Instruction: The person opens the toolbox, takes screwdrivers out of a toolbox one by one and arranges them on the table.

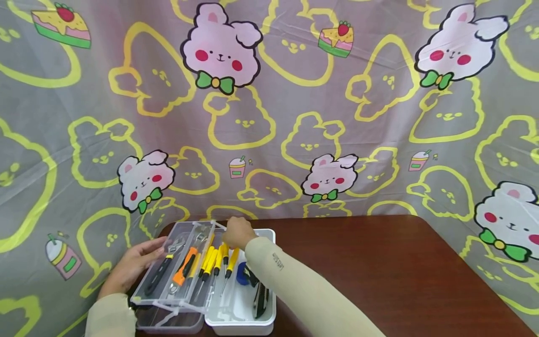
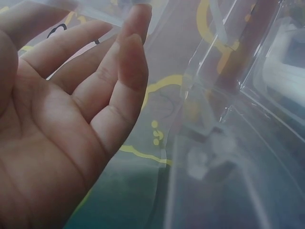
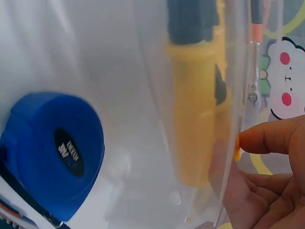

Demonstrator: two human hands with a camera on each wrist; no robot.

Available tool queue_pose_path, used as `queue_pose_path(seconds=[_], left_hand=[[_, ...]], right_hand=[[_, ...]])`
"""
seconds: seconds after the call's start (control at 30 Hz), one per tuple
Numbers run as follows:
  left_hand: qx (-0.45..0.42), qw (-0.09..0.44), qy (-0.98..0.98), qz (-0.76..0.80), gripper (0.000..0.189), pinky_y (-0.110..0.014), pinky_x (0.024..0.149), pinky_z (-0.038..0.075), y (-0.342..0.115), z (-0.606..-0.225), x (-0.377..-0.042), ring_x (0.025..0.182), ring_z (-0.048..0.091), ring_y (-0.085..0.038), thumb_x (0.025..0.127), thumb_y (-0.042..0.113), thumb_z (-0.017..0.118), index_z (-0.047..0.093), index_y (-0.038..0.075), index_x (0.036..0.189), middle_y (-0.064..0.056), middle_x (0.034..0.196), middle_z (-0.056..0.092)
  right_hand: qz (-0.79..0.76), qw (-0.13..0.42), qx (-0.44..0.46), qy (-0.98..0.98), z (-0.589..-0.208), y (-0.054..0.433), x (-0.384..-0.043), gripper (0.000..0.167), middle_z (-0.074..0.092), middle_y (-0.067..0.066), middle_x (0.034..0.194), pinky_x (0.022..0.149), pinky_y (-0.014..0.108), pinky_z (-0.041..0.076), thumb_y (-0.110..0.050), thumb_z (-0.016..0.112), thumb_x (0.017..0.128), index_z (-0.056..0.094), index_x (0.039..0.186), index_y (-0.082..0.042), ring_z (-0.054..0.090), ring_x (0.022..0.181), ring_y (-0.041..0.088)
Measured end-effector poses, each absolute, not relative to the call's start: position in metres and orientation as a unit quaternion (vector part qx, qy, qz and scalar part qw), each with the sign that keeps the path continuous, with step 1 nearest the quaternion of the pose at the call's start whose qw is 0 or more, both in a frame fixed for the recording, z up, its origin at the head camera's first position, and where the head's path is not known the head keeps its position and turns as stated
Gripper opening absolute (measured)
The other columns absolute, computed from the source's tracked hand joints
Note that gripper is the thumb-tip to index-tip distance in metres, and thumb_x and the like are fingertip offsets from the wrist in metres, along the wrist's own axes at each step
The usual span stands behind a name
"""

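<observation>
A toolbox with a white base (image 1: 240,316) has clear plastic trays folded out to its left. My left hand (image 1: 136,262) is at the outer side of the upper clear tray (image 1: 156,299), its fingers loosely bent with the tips against the plastic. In that tray lie an adjustable wrench (image 1: 159,274) with a black handle and an orange-handled tool (image 1: 184,267). Several yellow-handled screwdrivers (image 1: 209,262) lie to the right of these. My right hand (image 1: 239,233) is at the far end of them, pinching a yellow screwdriver handle (image 3: 237,148) beside a clear wall; the rest of that screwdriver is hidden.
Inside the white base are a blue tape measure (image 3: 57,152) and a black utility knife (image 1: 261,299). Another clear tray (image 1: 172,323) sits below the upper one at the left. Brown tabletop (image 1: 358,267) extends to the right, and a patterned cloth (image 1: 278,140) hangs behind.
</observation>
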State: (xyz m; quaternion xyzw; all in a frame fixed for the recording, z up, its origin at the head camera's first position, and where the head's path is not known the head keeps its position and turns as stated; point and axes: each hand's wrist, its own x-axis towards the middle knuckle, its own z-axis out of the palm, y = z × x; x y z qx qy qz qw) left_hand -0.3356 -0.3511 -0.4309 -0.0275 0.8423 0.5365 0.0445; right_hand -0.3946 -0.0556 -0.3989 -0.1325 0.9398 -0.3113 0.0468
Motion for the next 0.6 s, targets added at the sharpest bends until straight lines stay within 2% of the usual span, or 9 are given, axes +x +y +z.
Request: queue_pose_path(seconds=[0.23,0.33,0.47,0.6], left_hand=[[-0.034,0.042,0.841,0.538,0.08,-0.049,0.094,0.046,-0.349,-0.432,-0.337,0.109,0.061,-0.022,0.092,0.048,0.063,0.034,0.0,0.149,-0.024,0.148,0.037],[-0.037,0.048,0.837,0.544,0.08,-0.043,0.09,0.049,-0.348,-0.432,-0.338,0.11,0.06,-0.021,0.092,0.047,0.064,0.033,0.0,0.15,-0.024,0.149,0.035],[-0.04,0.046,0.83,0.554,0.082,-0.035,0.085,0.052,-0.348,-0.434,-0.338,0.11,0.059,-0.017,0.091,0.048,0.065,0.033,0.001,0.15,-0.022,0.15,0.035],[-0.035,0.046,0.834,0.548,0.081,-0.037,0.088,0.051,-0.349,-0.436,-0.339,0.111,0.059,-0.018,0.092,0.048,0.063,0.033,0.0,0.15,-0.022,0.15,0.034]], right_hand=[[-0.349,0.037,-0.129,0.927,-0.399,-0.049,-0.394,0.039,0.058,0.001,0.048,0.045,0.028,0.045,-0.018,0.068,0.086,0.056,0.05,-0.01,0.058,0.046,0.019],[-0.381,0.039,-0.127,0.915,-0.4,-0.045,-0.394,0.043,0.057,0.003,0.046,0.044,0.028,0.044,-0.018,0.067,0.086,0.053,0.046,-0.011,0.059,0.046,0.02],[-0.431,0.046,-0.13,0.892,-0.403,-0.043,-0.395,0.041,0.056,0.007,0.047,0.046,0.03,0.044,-0.018,0.067,0.087,0.056,0.049,-0.007,0.06,0.049,0.027],[-0.526,0.08,-0.119,0.838,-0.406,-0.041,-0.396,0.028,0.063,0.009,0.062,0.054,0.032,0.053,-0.013,0.069,0.088,0.065,0.062,-0.002,0.063,0.057,0.027]])
